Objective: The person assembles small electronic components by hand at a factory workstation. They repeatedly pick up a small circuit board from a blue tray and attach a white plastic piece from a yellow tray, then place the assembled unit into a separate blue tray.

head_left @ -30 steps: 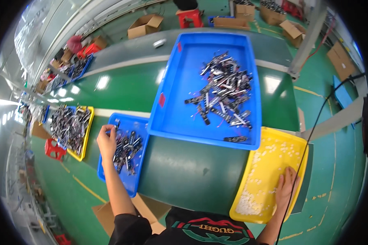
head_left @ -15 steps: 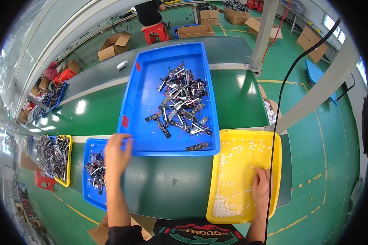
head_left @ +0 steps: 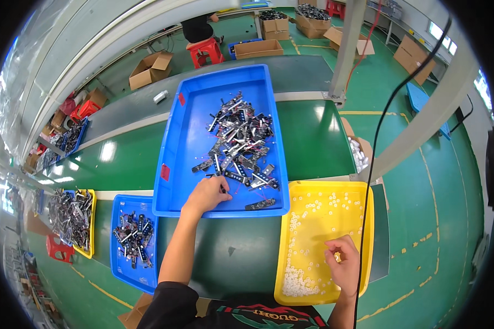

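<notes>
My left hand [head_left: 207,194] reaches into the large blue tray [head_left: 175,131], its fingers closed on a dark strip-shaped electronic part [head_left: 222,188] at the near edge of the heap. That heap [head_left: 240,131] is a tangle of black and silver parts with thin pinkish wires. Above the yellow tray [head_left: 324,236] my right hand [head_left: 346,266] is pinched, thumb against fingers; whatever it may hold is too small to make out. Small white rings [head_left: 299,282] lie scattered in that tray, thickest at its near left corner.
A smaller blue tray [head_left: 153,241] with similar parts stands left, and beyond it a yellow tray [head_left: 93,225] piled with more. A black cable [head_left: 387,104] hangs down past my right hand. Across the bench are cardboard boxes [head_left: 258,49] and a seated person [head_left: 196,28].
My left hand has moved from the large tray's left near corner right into it and closed on a part. My right hand has risen slightly left, off the rings, in a pinch.
</notes>
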Available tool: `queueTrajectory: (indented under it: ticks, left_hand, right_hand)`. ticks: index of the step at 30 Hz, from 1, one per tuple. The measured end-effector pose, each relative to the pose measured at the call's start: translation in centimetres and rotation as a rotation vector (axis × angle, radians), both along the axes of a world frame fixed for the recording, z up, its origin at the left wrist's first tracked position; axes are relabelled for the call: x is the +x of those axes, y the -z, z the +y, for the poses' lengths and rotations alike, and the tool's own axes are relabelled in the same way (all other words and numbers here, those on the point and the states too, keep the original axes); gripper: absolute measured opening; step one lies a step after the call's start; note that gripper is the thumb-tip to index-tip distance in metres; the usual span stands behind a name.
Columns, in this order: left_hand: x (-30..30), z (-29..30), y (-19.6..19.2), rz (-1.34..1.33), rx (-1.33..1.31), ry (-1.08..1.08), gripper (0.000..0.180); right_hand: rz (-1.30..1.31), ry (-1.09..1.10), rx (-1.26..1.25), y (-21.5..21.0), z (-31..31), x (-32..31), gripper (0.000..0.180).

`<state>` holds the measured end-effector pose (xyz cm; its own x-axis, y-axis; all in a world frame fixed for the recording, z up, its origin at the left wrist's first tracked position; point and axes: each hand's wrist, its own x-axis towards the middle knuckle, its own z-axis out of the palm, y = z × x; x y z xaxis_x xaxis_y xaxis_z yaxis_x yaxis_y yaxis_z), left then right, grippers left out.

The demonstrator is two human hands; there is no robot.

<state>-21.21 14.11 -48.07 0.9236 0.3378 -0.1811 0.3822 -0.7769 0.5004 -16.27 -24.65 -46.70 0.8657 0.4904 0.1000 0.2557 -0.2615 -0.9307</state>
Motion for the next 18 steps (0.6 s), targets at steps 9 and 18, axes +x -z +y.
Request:
queueTrajectory:
  ticks: [9,18]
  left_hand:
    - [-1.1,1.5,-3.1,-0.293,-0.151,-0.057,0.013]
    - [-2.6,4.5,2.3,-0.274,0.017,-0.184,0.013]
  right_hand:
    - [-0.025,0.003,0.042,-0.6,2.3,-1.4,0.024]
    - [-0.207,-0.102,-0.18,-2.2,4.8,-2.3,0.017]
